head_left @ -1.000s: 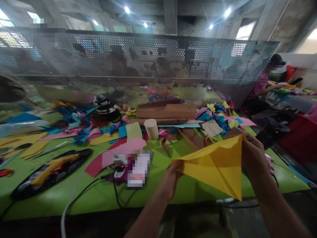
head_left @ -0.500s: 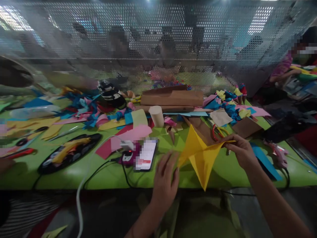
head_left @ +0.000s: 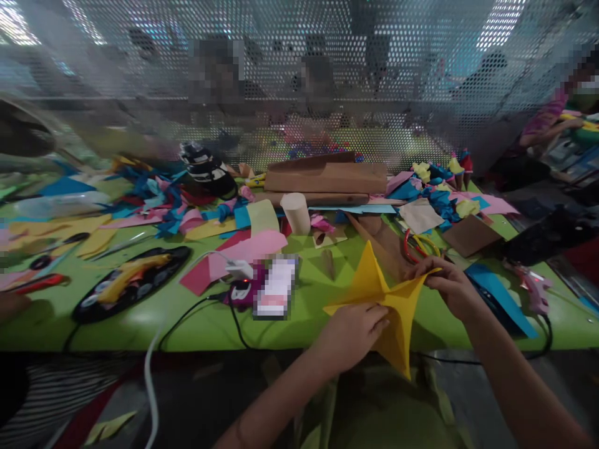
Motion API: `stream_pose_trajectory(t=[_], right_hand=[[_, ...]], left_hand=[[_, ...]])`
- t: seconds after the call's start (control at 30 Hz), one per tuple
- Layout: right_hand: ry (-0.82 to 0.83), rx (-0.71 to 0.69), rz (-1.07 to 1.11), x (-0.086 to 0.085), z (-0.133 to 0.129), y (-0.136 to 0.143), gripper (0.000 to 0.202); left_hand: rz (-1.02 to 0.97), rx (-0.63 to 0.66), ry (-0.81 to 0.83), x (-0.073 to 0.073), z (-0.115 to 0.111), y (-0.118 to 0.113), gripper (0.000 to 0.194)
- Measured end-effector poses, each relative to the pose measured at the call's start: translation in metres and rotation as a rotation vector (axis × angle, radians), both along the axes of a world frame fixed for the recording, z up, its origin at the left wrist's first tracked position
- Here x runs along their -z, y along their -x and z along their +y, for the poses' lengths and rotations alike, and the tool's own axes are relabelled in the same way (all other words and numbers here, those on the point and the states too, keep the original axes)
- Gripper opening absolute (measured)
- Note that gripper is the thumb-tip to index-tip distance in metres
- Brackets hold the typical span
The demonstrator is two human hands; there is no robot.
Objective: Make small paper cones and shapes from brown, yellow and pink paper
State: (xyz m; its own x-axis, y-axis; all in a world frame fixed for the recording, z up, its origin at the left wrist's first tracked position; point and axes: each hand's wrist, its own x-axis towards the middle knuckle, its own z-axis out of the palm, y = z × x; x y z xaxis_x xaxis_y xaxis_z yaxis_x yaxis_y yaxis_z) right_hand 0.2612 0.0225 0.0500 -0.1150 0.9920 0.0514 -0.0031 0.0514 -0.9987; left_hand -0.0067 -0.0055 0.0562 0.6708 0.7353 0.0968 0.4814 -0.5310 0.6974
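Note:
A yellow folded paper star (head_left: 397, 305) with four points hangs tilted over the front edge of the green table. Its right tip is pinched between the thumb and fingers of my right hand (head_left: 444, 282). Across the lower left of the star lies my left hand (head_left: 358, 333), its fingers bent together at the star's middle fold; part of the paper is hidden behind it. To the left of the star are a phone (head_left: 277, 287) with a lit screen and a small brown paper cone (head_left: 328, 264).
Behind stand a pale paper roll (head_left: 296, 214) and folded brown cardboard (head_left: 325, 179). Pliers (head_left: 421, 244), blue paper (head_left: 500, 299) and a pink glue gun (head_left: 534, 290) lie right. At left are a black tray (head_left: 133, 284), a white cable (head_left: 148, 380) and another person's hand (head_left: 13, 305).
My left hand has moved right and up from beside the star onto its middle. The star has turned slightly, its lower point shifting right. My right hand keeps its pinch.

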Motion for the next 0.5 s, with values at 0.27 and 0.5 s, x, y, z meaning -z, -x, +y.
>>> stream_pose_trajectory(t=[0.27, 0.5], right_hand=[[0.016, 0.029, -0.02, 0.013, 0.005, 0.016, 0.033], [-0.12, -0.06, -0.442, 0.043, 0.01, 0.013, 0.021]], left_hand=[[0.218, 0.12, -0.275, 0.051, 0.03, -0.009, 0.04], [0.3, 0.044, -0.296, 0.051, 0.012, -0.009, 0.06]])
